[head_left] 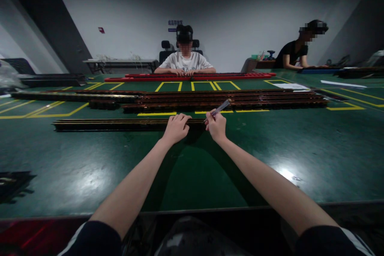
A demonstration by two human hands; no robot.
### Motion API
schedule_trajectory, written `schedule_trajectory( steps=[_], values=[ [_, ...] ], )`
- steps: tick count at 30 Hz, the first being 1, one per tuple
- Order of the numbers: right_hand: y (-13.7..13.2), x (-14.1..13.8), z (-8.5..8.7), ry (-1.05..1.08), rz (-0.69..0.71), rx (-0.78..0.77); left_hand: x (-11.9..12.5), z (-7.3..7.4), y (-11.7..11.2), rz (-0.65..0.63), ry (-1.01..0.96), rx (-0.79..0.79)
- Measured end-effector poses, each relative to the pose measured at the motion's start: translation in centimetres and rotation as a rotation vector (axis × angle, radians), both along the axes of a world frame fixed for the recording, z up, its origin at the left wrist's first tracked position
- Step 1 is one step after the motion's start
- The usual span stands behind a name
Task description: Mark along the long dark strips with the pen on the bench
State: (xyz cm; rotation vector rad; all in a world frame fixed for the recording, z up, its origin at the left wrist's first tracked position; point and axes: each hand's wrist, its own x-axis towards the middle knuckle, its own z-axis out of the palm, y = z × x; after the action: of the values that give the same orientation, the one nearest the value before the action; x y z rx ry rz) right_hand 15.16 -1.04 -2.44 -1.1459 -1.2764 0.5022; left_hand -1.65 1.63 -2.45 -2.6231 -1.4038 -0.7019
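Note:
A long dark rail (108, 125) with thin golden lines along it lies crosswise on the green table in front of me. My left hand (176, 129) curls over its right part, fingers across the top, holding it down. In my right hand (216, 126) is a slim screwdriver (222, 105) with a clear handle, gripped like a pen. The handle slants up to the right and its thin tip points down-left at the rail's right end. Whether the tip touches the rail, I cannot make out.
Beyond the rail lies a stack of reddish-brown rails (240, 98). Red rails (240, 76) lie before a person (185, 62) seated opposite. Another person (295, 54) works at the right. White papers (291, 86) lie right of centre; a dark toothed piece (15, 184) lies near left.

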Motion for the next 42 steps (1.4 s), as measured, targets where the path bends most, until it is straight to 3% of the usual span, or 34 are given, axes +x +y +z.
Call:
schedule_trajectory(
  steps=[22,42],
  values=[
    [0.35,-0.12,-0.23,0.023,-0.042,0.001,0.23,-0.25,0.12,0.034,0.030,0.075],
    [0.03,-0.36,-0.15,0.018,0.049,0.027,0.54,-0.17,-0.12,0.084,0.043,0.086]
  ],
)
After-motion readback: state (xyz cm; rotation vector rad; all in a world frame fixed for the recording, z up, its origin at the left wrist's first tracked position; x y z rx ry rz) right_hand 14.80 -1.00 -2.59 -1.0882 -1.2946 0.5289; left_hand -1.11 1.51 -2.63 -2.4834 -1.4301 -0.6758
